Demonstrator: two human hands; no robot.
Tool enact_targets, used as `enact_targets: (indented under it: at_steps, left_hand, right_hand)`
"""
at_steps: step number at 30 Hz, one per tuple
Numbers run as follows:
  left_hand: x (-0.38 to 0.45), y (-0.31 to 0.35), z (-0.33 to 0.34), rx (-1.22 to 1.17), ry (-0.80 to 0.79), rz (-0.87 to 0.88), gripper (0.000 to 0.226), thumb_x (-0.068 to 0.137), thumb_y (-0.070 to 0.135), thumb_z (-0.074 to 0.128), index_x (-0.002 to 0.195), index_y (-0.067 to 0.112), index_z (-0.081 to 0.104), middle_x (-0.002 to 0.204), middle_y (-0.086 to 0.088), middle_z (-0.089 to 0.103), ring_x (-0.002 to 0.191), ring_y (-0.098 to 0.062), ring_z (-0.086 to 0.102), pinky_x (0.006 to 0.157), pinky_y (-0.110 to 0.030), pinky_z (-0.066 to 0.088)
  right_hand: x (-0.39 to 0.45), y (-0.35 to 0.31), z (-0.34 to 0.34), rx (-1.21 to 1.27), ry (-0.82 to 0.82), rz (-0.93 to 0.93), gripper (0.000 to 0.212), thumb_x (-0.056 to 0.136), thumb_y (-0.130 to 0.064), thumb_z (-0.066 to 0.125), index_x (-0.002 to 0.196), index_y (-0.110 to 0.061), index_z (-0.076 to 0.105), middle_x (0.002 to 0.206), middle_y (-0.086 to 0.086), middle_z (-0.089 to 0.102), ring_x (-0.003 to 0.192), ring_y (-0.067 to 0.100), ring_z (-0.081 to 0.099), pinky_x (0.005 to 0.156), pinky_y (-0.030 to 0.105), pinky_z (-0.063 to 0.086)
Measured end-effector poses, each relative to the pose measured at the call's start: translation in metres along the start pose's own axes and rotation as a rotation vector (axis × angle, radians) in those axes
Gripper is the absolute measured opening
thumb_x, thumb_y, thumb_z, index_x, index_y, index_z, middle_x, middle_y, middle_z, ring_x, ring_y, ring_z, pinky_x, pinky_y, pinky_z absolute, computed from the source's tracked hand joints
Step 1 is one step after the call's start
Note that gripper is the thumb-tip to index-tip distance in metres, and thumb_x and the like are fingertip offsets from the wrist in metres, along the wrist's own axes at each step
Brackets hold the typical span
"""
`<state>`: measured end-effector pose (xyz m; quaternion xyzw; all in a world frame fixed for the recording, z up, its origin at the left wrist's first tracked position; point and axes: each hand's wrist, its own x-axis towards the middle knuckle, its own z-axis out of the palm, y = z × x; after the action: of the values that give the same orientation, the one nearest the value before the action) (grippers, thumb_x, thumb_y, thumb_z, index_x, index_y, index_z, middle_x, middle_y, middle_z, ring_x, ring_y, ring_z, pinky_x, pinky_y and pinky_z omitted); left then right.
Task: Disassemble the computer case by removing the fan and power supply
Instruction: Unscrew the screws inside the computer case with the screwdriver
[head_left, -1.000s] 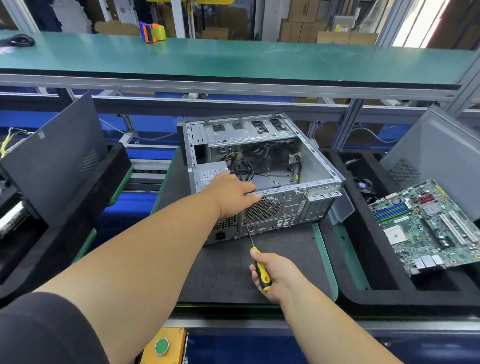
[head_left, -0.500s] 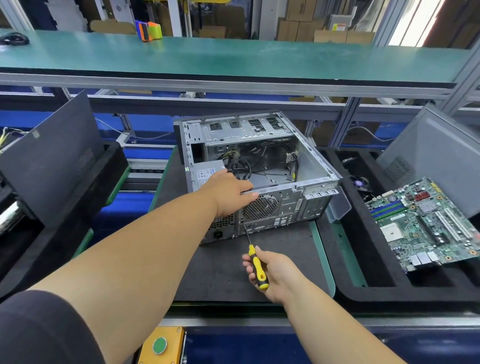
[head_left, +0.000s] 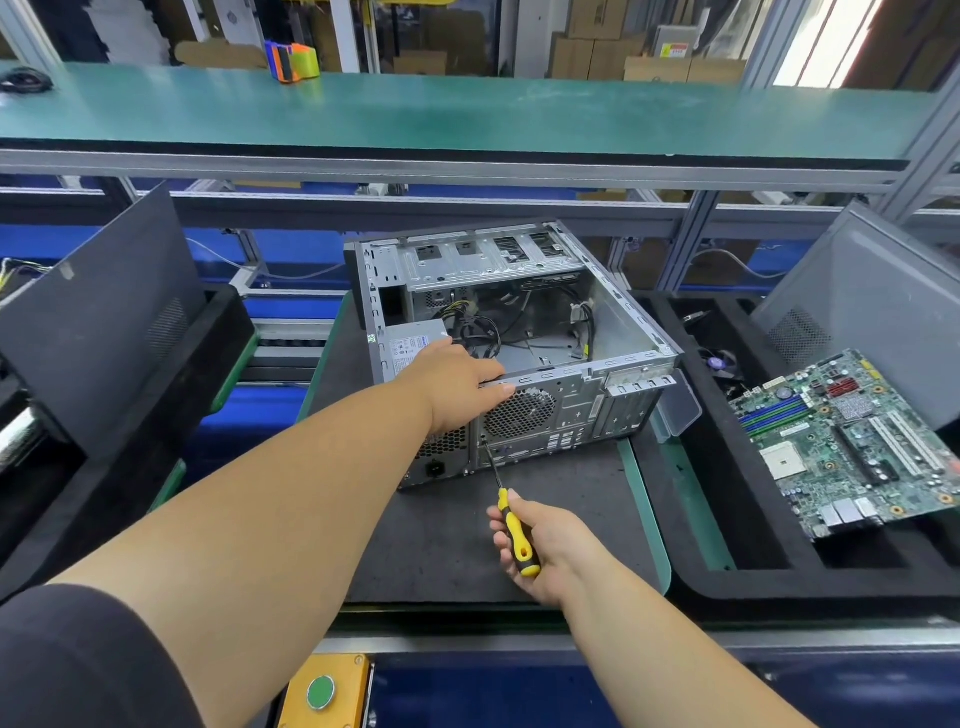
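An open grey computer case (head_left: 618, 332) lies on its side on a dark mat (head_left: 447, 540), rear panel toward me. The round fan grille (head_left: 519, 413) shows in that panel. The power supply (head_left: 410, 340) sits in the case's left end, partly hidden by my left hand (head_left: 457, 387), which rests on the case's top rear edge with fingers laid over it. My right hand (head_left: 540, 545) grips a yellow and black screwdriver (head_left: 511, 530); its tip touches the rear panel below and left of the fan grille.
A green motherboard (head_left: 852, 441) lies in a black foam tray (head_left: 769, 582) at right, with a grey side panel (head_left: 872, 301) behind it. A black panel (head_left: 98, 312) leans at left. A green shelf (head_left: 467, 114) spans above. A yellow box with a green button (head_left: 322, 691) sits at the near edge.
The screwdriver tip has gone up to the rear panel below the fan grille, and my right hand has shifted a little. My left hand stays on the case edge.
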<state>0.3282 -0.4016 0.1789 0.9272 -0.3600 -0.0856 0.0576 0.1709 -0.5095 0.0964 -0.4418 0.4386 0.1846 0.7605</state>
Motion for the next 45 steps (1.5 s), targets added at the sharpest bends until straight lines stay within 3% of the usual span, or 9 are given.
enact_targets:
  at_steps: [8,13,17,20,23,29,33,38,45]
  left_hand:
    - [0.001,0.000,0.000,0.010,0.000,0.006,0.052,0.100,0.057,0.027,0.136,0.030,0.052,0.068,0.010,0.038,0.107,-0.025,0.043,0.104,-0.042,0.033]
    - [0.001,0.001,-0.001,0.013,-0.007,-0.006,0.051,0.100,0.057,0.026,0.136,0.030,0.052,0.072,0.009,0.038,0.103,-0.023,0.041,0.099,-0.039,0.033]
    - [0.001,0.002,-0.001,-0.001,0.000,-0.010,0.050,0.100,0.056,0.028,0.138,0.030,0.051,0.074,0.009,0.035,0.103,-0.021,0.039,0.095,-0.033,0.027]
    - [0.001,0.002,-0.002,0.000,-0.007,-0.005,0.050,0.101,0.055,0.027,0.137,0.030,0.050,0.081,0.004,0.042,0.104,-0.020,0.041,0.100,-0.033,0.026]
    - [0.001,0.001,-0.001,0.004,-0.020,-0.003,0.050,0.101,0.054,0.027,0.136,0.028,0.052,0.085,0.002,0.047,0.113,-0.022,0.045,0.114,-0.039,0.021]
    - [0.003,0.000,-0.001,0.014,-0.030,0.011,0.048,0.101,0.054,0.026,0.127,0.027,0.057,0.072,0.011,0.038,0.109,-0.023,0.047,0.115,-0.043,0.022]
    - [0.004,-0.002,0.001,0.006,-0.032,0.005,0.047,0.100,0.055,0.026,0.122,0.028,0.058,0.073,0.011,0.037,0.111,-0.024,0.046,0.115,-0.043,0.021]
    - [0.005,-0.002,0.001,-0.016,-0.028,0.007,0.047,0.100,0.055,0.027,0.123,0.029,0.058,0.074,0.014,0.037,0.113,-0.022,0.045,0.115,-0.040,0.020]
    - [0.005,-0.002,0.001,-0.031,-0.004,0.014,0.045,0.101,0.053,0.029,0.120,0.027,0.060,0.070,0.014,0.038,0.104,-0.021,0.046,0.115,-0.039,0.019]
  right_hand:
    - [0.004,0.002,0.005,-0.036,0.002,-0.051,0.028,0.093,-0.030,0.067,0.091,-0.002,0.071,0.058,0.004,0.065,0.046,0.012,0.059,0.043,0.024,0.049]
    - [0.007,0.005,0.006,-0.326,0.122,-0.295,0.025,0.095,-0.033,0.063,0.089,-0.009,0.062,0.059,0.003,0.062,0.058,0.018,0.060,0.054,0.030,0.047]
    - [0.002,0.006,0.008,-0.467,0.201,-0.416,0.028,0.092,-0.035,0.064,0.076,-0.017,0.050,0.044,-0.006,0.057,0.054,0.016,0.060,0.042,0.020,0.040]
    - [0.002,0.007,0.009,-0.513,0.239,-0.451,0.027,0.091,-0.034,0.064,0.077,-0.017,0.049,0.055,-0.002,0.060,0.056,0.015,0.059,0.043,0.020,0.041]
    - [0.003,0.008,0.008,-0.400,0.130,-0.346,0.021,0.094,-0.033,0.064,0.090,-0.013,0.059,0.070,0.003,0.060,0.059,0.015,0.057,0.051,0.025,0.044]
    - [0.002,0.008,-0.004,0.059,-0.188,-0.064,0.043,0.101,-0.029,0.053,0.090,0.006,0.076,0.081,0.014,0.070,0.054,0.015,0.058,0.050,0.026,0.050]
    - [0.000,0.011,-0.003,0.037,-0.166,-0.056,0.037,0.099,-0.036,0.055,0.090,-0.004,0.071,0.083,0.010,0.070,0.050,0.013,0.053,0.045,0.024,0.045]
    - [-0.001,0.010,-0.002,0.011,-0.102,-0.090,0.037,0.100,-0.037,0.054,0.080,-0.008,0.064,0.058,0.000,0.052,0.039,0.008,0.034,0.039,0.020,0.030]
    - [-0.005,0.004,0.013,-0.311,0.106,-0.176,0.036,0.104,-0.036,0.046,0.081,-0.011,0.059,0.058,0.000,0.046,0.044,0.011,0.032,0.043,0.022,0.028]
